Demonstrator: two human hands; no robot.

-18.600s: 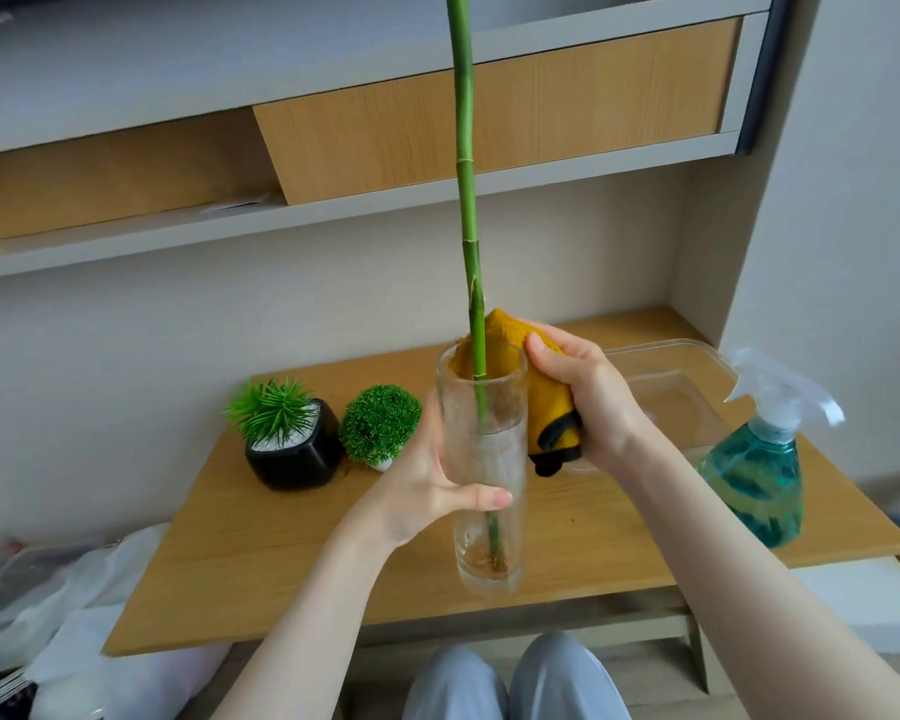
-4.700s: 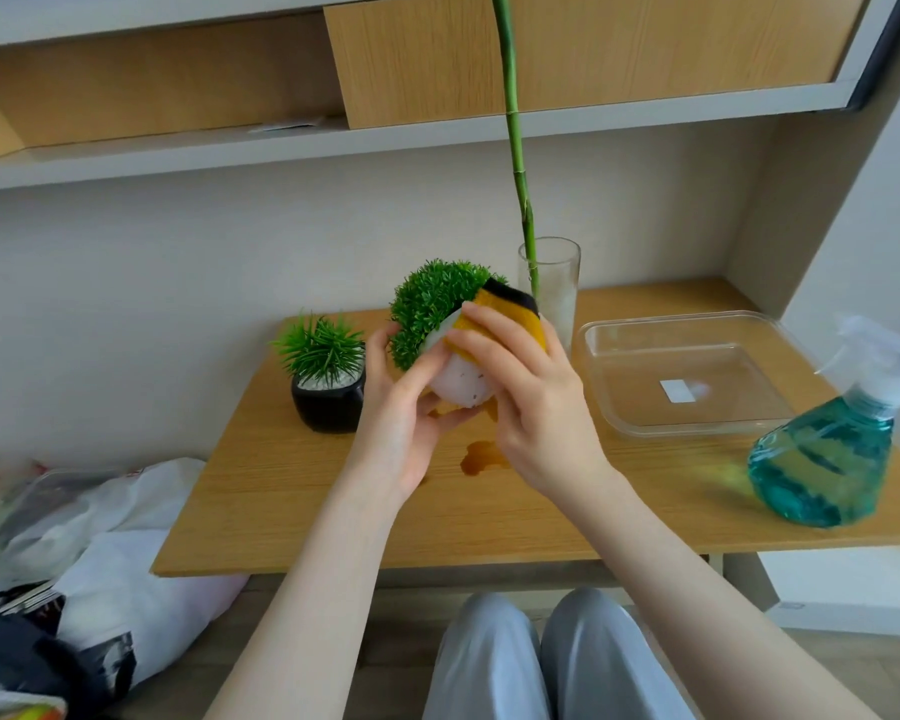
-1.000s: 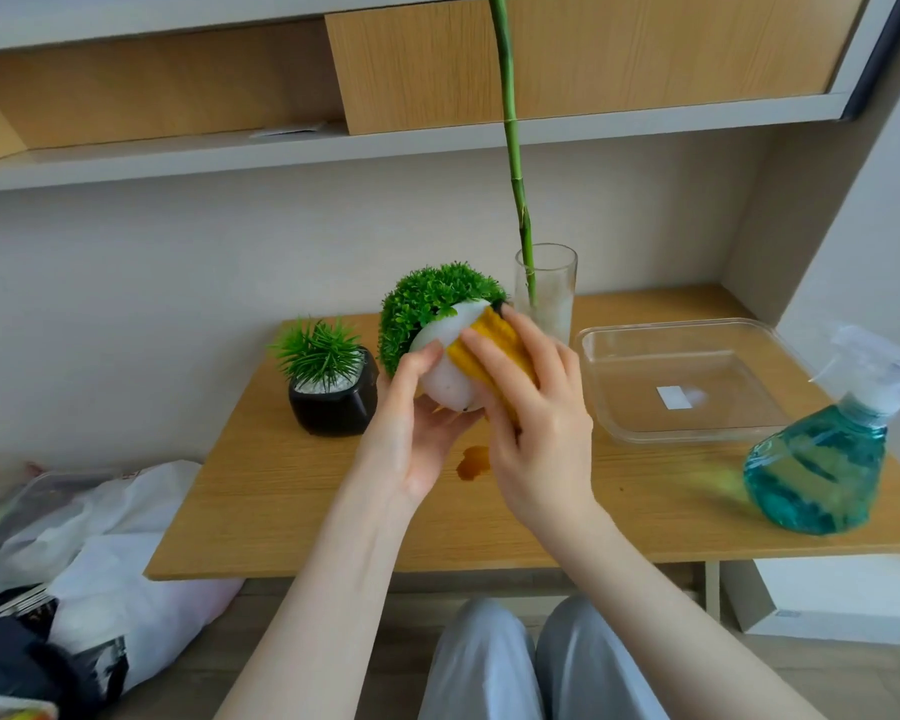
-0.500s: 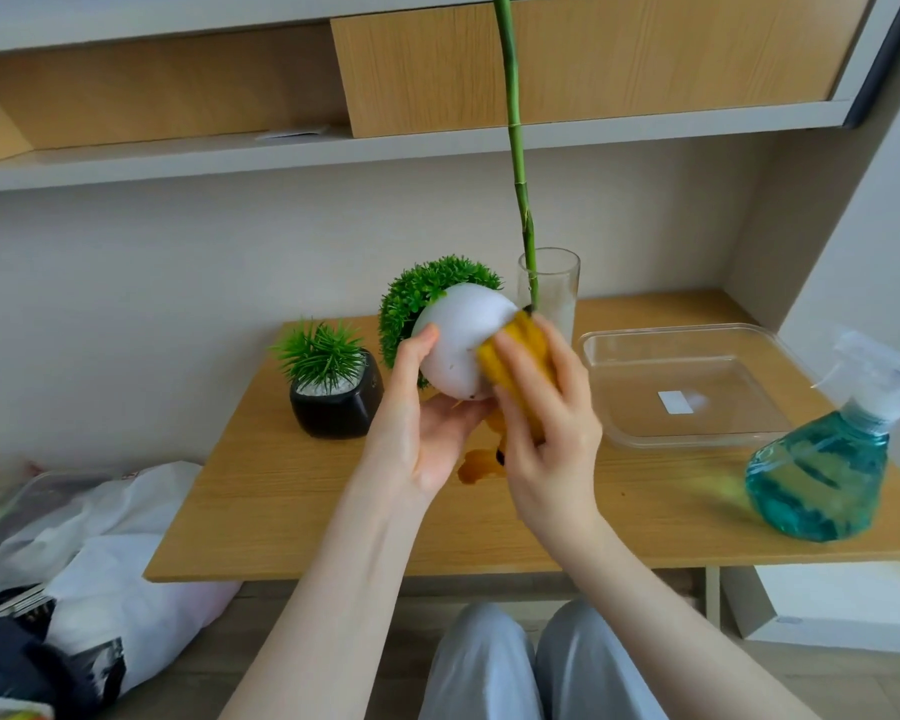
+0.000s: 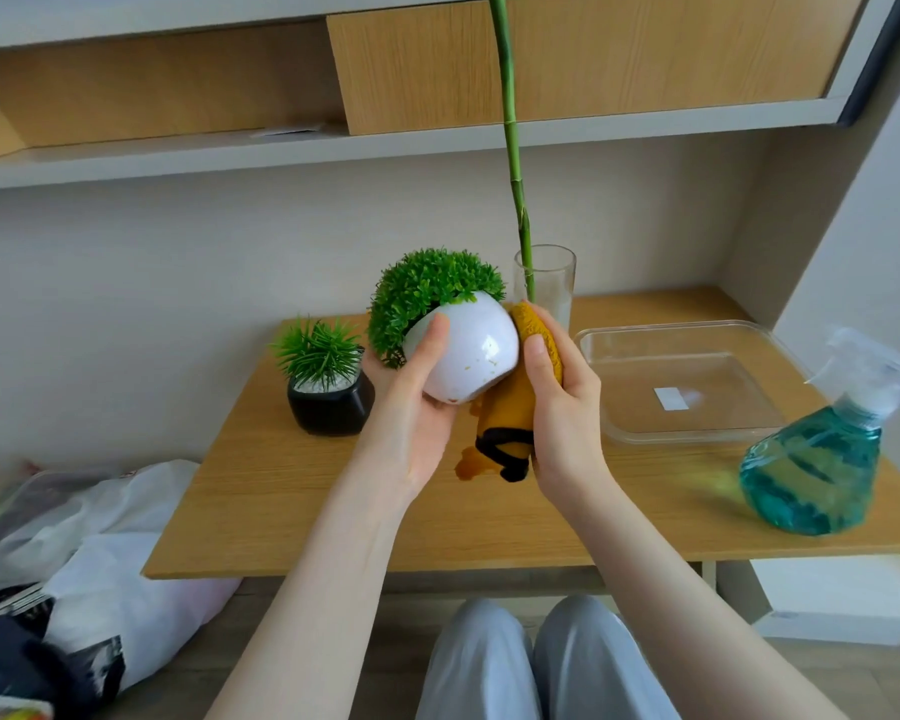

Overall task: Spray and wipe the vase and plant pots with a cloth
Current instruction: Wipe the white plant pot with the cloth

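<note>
My left hand (image 5: 411, 407) grips a round white pot (image 5: 471, 350) with a bushy green plant, tilted so its underside faces me, above the wooden table (image 5: 333, 511). My right hand (image 5: 562, 407) holds a yellow cloth (image 5: 520, 407) against the pot's right side, and the cloth's black-edged end hangs down. A black pot (image 5: 331, 402) with a spiky green plant stands on the table to the left. Behind my hands stands a glass vase (image 5: 554, 283) with a tall green stalk. A teal spray bottle (image 5: 822, 459) stands at the right.
A clear plastic tray (image 5: 681, 376) lies on the table between the vase and the spray bottle. Shelves and a wooden cabinet hang above. White and black bags (image 5: 74, 589) lie on the floor to the left. A white box (image 5: 842, 600) sits under the table's right end.
The white pot has been turned so more of its bare underside shows. My right hand has slid the cloth from the pot's front to its right side.
</note>
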